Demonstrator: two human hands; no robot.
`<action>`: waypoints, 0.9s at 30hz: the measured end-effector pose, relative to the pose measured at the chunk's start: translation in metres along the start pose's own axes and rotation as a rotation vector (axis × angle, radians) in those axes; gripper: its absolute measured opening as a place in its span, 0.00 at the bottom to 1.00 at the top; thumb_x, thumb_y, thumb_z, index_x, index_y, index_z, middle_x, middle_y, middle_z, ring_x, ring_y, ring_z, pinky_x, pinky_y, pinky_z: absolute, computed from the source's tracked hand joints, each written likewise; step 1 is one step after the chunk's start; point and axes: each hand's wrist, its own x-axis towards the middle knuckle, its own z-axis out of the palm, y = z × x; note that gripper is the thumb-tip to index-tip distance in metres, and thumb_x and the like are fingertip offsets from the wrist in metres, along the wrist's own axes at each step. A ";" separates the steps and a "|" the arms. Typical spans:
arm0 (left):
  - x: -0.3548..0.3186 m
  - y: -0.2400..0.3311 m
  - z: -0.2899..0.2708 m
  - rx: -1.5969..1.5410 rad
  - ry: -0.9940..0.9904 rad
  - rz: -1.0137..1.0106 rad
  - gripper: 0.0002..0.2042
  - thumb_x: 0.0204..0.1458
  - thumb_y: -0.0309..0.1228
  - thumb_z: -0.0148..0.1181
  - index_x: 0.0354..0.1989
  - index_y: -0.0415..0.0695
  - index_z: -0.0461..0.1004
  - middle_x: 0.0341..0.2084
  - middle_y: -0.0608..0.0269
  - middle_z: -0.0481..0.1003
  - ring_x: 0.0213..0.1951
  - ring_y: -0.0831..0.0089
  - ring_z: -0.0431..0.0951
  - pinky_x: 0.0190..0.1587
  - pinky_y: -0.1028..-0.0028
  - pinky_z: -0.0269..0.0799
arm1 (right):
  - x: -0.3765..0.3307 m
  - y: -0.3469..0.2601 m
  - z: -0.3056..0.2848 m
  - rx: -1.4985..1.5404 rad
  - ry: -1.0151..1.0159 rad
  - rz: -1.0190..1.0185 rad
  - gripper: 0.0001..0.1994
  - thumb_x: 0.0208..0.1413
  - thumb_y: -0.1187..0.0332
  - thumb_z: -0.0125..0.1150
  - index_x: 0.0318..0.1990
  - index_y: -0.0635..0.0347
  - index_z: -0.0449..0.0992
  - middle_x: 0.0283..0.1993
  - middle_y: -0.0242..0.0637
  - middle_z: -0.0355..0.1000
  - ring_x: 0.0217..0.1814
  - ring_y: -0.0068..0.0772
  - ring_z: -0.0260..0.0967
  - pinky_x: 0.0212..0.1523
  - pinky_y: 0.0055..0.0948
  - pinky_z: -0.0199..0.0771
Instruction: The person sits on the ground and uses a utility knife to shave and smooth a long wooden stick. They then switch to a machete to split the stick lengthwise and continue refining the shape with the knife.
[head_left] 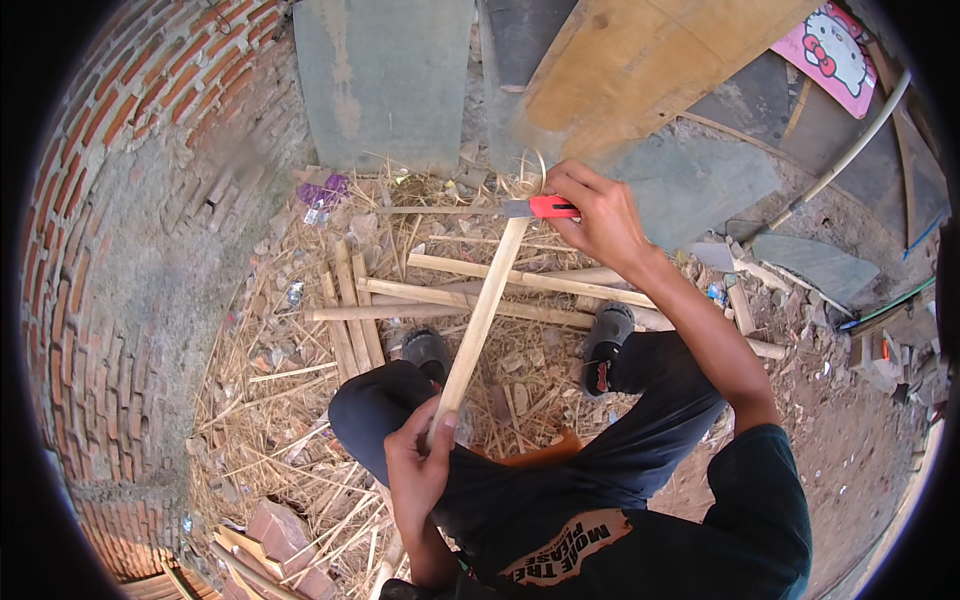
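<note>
— Bamboo, pale and split flat: that is what the left hand [420, 465] is wrapped around. The fingers are closed tight on the lower end of the bamboo strip [482, 310], down by the left knee.

— And the other hand?

— The right hand [598, 215] is curled fast around a knife with a red handle [545, 207], thumb and fingers folded over the grip. Its grey blade points to the person's left and lies across the upper tip of the strip, touching it.

— So how does the strip lie between them?

— Its long axis runs from the left hand, low and close to the body, up and slightly rightward to the blade, far out in front. The left hand is the nearer one; the right arm is stretched well forward. A thin curl of shaving [530, 172] stands just above the blade.

— What is around it?

— Both feet in dark sandals [606, 340] rest on a few longer bamboo slats [500, 290] lying crosswise on the ground, under the held strip. More short slats [350, 310] lie side by side to the left, on a litter of straw-like shavings [290, 400]. A curved brick wall [110, 250] closes the left side, and a tilted wooden board [640, 60] leans at the top.
</note>
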 end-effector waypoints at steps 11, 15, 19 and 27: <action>-0.001 -0.004 -0.002 -0.046 -0.042 -0.006 0.14 0.68 0.28 0.62 0.57 0.35 0.81 0.27 0.73 0.75 0.29 0.86 0.68 0.32 0.81 0.65 | 0.003 0.026 0.009 0.613 -0.119 0.467 0.09 0.63 0.68 0.70 0.35 0.62 0.78 0.34 0.33 0.77 0.36 0.24 0.72 0.39 0.30 0.71; -0.003 -0.003 -0.005 -0.086 -0.047 -0.051 0.14 0.68 0.28 0.62 0.57 0.35 0.80 0.28 0.73 0.75 0.30 0.86 0.68 0.33 0.81 0.65 | 0.008 0.024 0.002 0.830 -0.170 0.643 0.08 0.65 0.64 0.68 0.37 0.58 0.78 0.34 0.32 0.79 0.31 0.17 0.66 0.33 0.25 0.63; -0.003 -0.002 -0.008 -0.079 -0.031 -0.026 0.14 0.67 0.28 0.63 0.57 0.35 0.81 0.29 0.73 0.76 0.31 0.87 0.69 0.34 0.81 0.66 | 0.007 0.028 -0.001 1.252 -0.099 0.832 0.07 0.68 0.64 0.64 0.40 0.53 0.72 0.39 0.34 0.79 0.18 0.09 0.44 0.19 0.18 0.47; -0.005 -0.002 -0.011 -0.012 -0.018 0.020 0.13 0.66 0.26 0.63 0.56 0.36 0.81 0.31 0.70 0.79 0.34 0.86 0.71 0.37 0.81 0.69 | 0.006 0.040 -0.001 1.266 -0.038 0.898 0.06 0.70 0.64 0.60 0.45 0.55 0.73 0.42 0.35 0.80 0.18 0.09 0.45 0.19 0.17 0.45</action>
